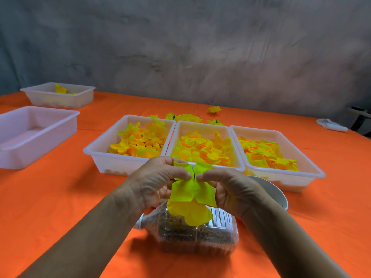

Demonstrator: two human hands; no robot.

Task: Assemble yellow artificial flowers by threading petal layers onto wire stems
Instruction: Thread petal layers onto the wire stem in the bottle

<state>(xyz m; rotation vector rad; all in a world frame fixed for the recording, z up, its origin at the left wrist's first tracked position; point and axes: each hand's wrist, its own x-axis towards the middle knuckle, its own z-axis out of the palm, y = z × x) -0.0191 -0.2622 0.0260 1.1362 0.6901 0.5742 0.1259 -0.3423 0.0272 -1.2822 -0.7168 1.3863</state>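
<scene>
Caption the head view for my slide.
Both hands, left hand and right hand, pinch a yellow petal layer around a wire stem.

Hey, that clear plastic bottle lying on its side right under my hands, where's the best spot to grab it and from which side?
Probably around the narrow neck of the bottle, coming from your left: it lies on its side with the cap end pointing left.

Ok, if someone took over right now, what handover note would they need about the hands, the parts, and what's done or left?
Left hand and right hand both pinch a yellow petal layer, the dark wire stem poking through its centre.
Three petal trays sit beyond the hands, well filled.
Done: a few finished flowers lie behind the trays.
Left: seat this layer, add more, and work through the trays.
</scene>
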